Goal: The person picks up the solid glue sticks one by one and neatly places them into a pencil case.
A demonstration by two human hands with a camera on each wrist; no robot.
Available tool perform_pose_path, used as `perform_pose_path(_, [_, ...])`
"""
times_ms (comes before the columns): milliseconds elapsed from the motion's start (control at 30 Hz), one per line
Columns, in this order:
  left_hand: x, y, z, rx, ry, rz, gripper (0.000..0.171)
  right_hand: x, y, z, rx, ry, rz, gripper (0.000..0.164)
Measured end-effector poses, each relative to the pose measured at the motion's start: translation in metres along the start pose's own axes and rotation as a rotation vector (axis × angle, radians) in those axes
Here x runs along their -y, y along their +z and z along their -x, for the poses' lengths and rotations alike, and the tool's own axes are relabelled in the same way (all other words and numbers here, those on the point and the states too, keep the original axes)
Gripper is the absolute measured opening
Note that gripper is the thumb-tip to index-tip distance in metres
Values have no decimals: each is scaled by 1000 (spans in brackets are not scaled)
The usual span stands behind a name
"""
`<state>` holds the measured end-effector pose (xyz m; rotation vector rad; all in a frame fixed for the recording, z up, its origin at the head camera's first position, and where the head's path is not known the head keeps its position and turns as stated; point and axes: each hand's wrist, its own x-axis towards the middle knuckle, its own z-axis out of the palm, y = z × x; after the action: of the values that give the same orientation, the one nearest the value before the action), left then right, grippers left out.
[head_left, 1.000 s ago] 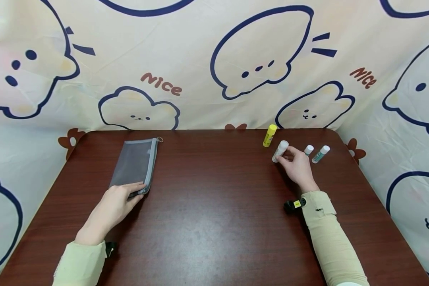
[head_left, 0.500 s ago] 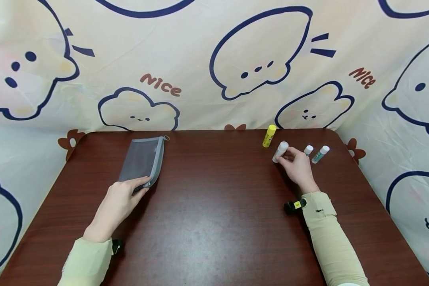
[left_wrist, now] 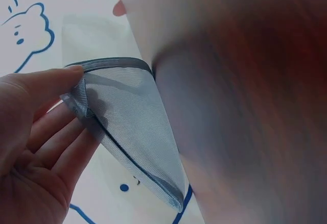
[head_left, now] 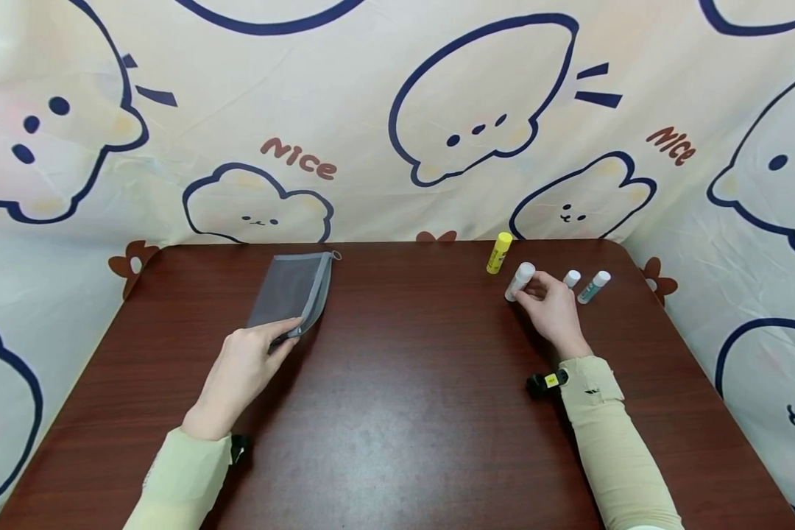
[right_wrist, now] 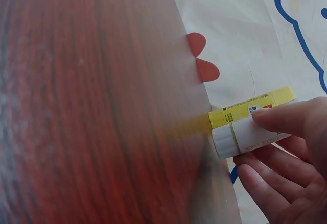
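Head view: slip and topple risks

Left hand (head_left: 246, 368) pinches the grey pouch (head_left: 291, 283) at its near end, left on the worktop (head_left: 404, 412); soft mesh could fold and slip; right hand (head_left: 551, 311) pinches the white glue stick (head_left: 520, 280), far right; a knock could topple the yellow stick (head_left: 499, 254) or teal stick (head_left: 593, 288) nearby.

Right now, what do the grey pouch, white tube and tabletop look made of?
Grey pouch: probably synthetic mesh, matte; fine weave visible.
White tube: likely plastic, smooth; even surface, printed lettering.
Tabletop: wood or wood-look laminate, can't tell which; semi-gloss, dark grain, bright reflection.
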<state>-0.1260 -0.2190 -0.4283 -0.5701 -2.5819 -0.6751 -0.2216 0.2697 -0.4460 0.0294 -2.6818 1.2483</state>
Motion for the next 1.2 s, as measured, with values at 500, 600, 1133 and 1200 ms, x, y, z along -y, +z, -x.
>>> perform_pose_path(500, [-25,19,-20,12,59,77,36,3,0,1,-2,-21,-30,38])
perform_pose_path(600, [-30,22,-22,14,66,90,36,5,0,1,-4,-20,-31,38])
perform_pose_path(1133, [-48,38,-30,15,89,122,34,13,1,3,-26,-41,-91,38])
perform_pose_path(1200, [-51,40,-31,20,91,123,34,13,2,4,-31,-39,-97,37])
